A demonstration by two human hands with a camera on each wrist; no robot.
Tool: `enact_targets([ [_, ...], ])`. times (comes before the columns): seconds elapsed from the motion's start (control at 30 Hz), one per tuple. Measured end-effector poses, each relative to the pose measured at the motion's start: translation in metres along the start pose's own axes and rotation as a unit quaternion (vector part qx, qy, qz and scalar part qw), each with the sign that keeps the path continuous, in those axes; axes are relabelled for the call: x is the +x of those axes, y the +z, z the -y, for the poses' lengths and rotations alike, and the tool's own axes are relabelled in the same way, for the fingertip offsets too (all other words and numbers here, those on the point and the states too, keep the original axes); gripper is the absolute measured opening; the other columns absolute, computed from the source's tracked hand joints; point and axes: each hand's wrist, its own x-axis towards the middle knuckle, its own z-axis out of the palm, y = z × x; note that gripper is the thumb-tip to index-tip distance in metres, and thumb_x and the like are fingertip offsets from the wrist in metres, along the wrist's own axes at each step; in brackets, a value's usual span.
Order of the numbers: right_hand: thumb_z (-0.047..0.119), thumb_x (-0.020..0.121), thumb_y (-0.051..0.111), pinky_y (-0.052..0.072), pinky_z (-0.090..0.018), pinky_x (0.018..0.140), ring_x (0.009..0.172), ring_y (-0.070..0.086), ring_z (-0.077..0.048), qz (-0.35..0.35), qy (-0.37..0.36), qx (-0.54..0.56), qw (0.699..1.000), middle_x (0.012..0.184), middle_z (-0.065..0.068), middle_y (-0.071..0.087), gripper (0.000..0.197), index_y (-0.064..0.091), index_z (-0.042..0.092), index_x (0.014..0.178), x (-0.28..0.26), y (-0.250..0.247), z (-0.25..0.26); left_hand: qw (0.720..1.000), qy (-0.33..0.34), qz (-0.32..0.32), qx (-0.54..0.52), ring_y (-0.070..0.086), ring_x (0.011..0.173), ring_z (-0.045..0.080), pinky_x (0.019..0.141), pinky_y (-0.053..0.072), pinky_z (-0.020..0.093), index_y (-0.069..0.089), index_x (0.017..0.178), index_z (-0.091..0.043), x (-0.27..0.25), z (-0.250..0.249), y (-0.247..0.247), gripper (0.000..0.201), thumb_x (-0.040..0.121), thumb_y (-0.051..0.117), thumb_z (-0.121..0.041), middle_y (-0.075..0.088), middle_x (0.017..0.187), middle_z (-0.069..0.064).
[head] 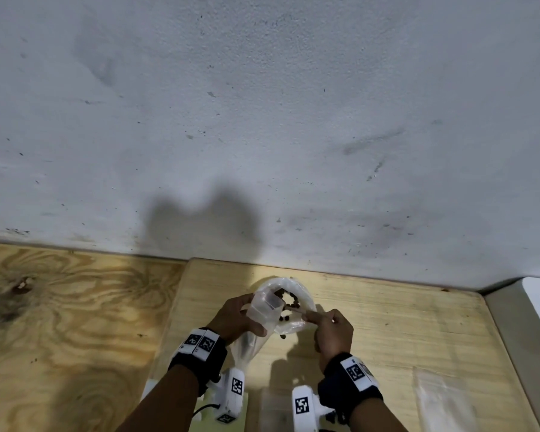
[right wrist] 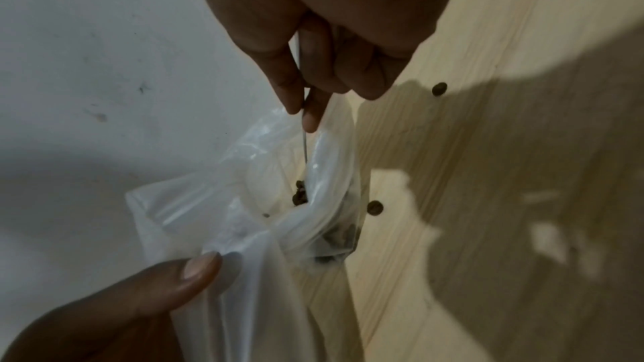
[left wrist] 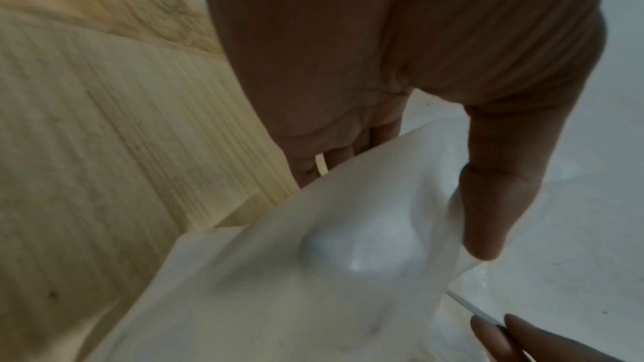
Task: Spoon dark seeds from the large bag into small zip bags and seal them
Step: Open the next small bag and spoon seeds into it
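Observation:
The large clear bag [head: 303, 322] lies open on the light wood board [head: 402, 322], with dark seeds [head: 290, 299] inside. My left hand [head: 253, 314] grips a small zip bag [head: 267, 307] and holds it open at the large bag's mouth, together with a fold of the large bag. In the left wrist view my thumb [left wrist: 487, 189] presses on the white plastic [left wrist: 331, 258]. My right hand [right wrist: 306, 112] pinches the thin spoon handle [right wrist: 305, 145]. The spoon's bowl [right wrist: 299, 193] carries seeds inside the plastic. More seeds [right wrist: 340, 237] sit lower in the bag.
Two loose seeds [right wrist: 439, 89] [right wrist: 375, 207] lie on the board to the right of the bag. Empty small zip bags [head: 440, 400] [head: 278, 410] lie at the near edge. A white wall [head: 262, 120] rises just behind. Darker plywood [head: 60, 307] lies to the left.

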Motion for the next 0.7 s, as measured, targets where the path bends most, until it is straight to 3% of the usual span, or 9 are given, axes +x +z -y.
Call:
enact_targets([
  [0.13, 0.008, 0.062, 0.081, 0.031, -0.033, 0.058, 0.056, 0.033, -0.019, 0.002, -0.026, -0.008, 1.000, 0.056, -0.004, 0.038, 0.042, 0.042, 0.021, 0.051, 0.001, -0.017, 0.006, 1.000, 0.007, -0.015, -0.008, 0.066, 0.103, 0.025, 0.074, 0.053, 0.031, 0.068, 0.116, -0.017, -0.003, -0.001, 0.002, 0.088, 0.029, 0.083, -0.017, 0.073, 0.104, 0.003],
  [0.2, 0.006, 0.064, 0.080, 0.031, -0.031, 0.054, 0.054, 0.034, -0.018, 0.007, -0.048, 0.004, 0.999, 0.055, -0.004, 0.039, 0.036, 0.046, 0.016, 0.057, 0.001, -0.027, 0.010, 1.000, 0.011, -0.021, -0.004, 0.066, 0.103, 0.025, 0.072, 0.053, 0.030, 0.066, 0.117, -0.017, -0.005, -0.001, 0.002, 0.090, 0.028, 0.084, -0.020, 0.073, 0.105, 0.003],
  [0.27, 0.003, 0.066, 0.079, 0.029, -0.027, 0.050, 0.050, 0.032, -0.017, 0.005, -0.068, 0.015, 0.998, 0.054, -0.004, 0.040, 0.032, 0.048, 0.013, 0.063, -0.001, -0.036, 0.016, 1.000, 0.017, -0.024, 0.005, 0.065, 0.104, 0.021, 0.072, 0.054, 0.028, 0.062, 0.123, -0.019, -0.008, -0.002, 0.004, 0.097, 0.029, 0.085, -0.022, 0.071, 0.111, 0.002],
  [0.4, 0.003, 0.066, 0.080, 0.028, -0.028, 0.055, 0.050, 0.032, -0.019, -0.008, -0.108, 0.030, 0.994, 0.054, -0.004, 0.044, 0.029, 0.052, 0.010, 0.065, -0.007, -0.052, 0.027, 0.998, 0.039, -0.035, 0.021, 0.061, 0.110, 0.018, 0.078, 0.054, 0.029, 0.054, 0.133, -0.020, -0.017, -0.003, 0.010, 0.108, 0.029, 0.084, -0.025, 0.064, 0.122, -0.001],
  [0.53, 0.002, 0.073, 0.078, 0.027, -0.028, 0.055, 0.046, 0.032, -0.014, 0.015, -0.154, 0.071, 0.985, 0.047, 0.002, 0.045, 0.023, 0.055, 0.004, 0.071, -0.021, -0.064, 0.043, 0.997, 0.045, -0.046, 0.032, 0.059, 0.110, 0.019, 0.077, 0.053, 0.027, 0.051, 0.133, -0.019, -0.021, -0.002, 0.016, 0.101, 0.038, 0.085, -0.013, 0.061, 0.125, 0.000],
  [0.63, 0.002, 0.076, 0.076, 0.027, -0.026, 0.054, 0.040, 0.033, -0.008, 0.050, -0.187, 0.074, 0.978, 0.057, -0.010, 0.058, 0.024, 0.052, 0.003, 0.071, -0.032, -0.063, 0.053, 0.997, 0.049, -0.052, 0.033, 0.060, 0.108, 0.018, 0.074, 0.053, 0.026, 0.053, 0.133, -0.018, -0.022, -0.001, 0.018, 0.101, 0.037, 0.084, -0.015, 0.062, 0.125, 0.000],
  [0.7, 0.001, 0.074, 0.077, 0.032, -0.027, 0.056, 0.044, 0.038, -0.010, 0.068, -0.216, 0.042, 0.973, 0.063, -0.017, 0.056, 0.031, 0.048, 0.007, 0.065, -0.035, -0.057, 0.056, 0.997, 0.051, -0.058, 0.029, 0.061, 0.107, 0.019, 0.071, 0.051, 0.023, 0.054, 0.133, -0.017, -0.023, -0.001, 0.020, 0.106, 0.032, 0.085, -0.018, 0.062, 0.125, 0.001],
])
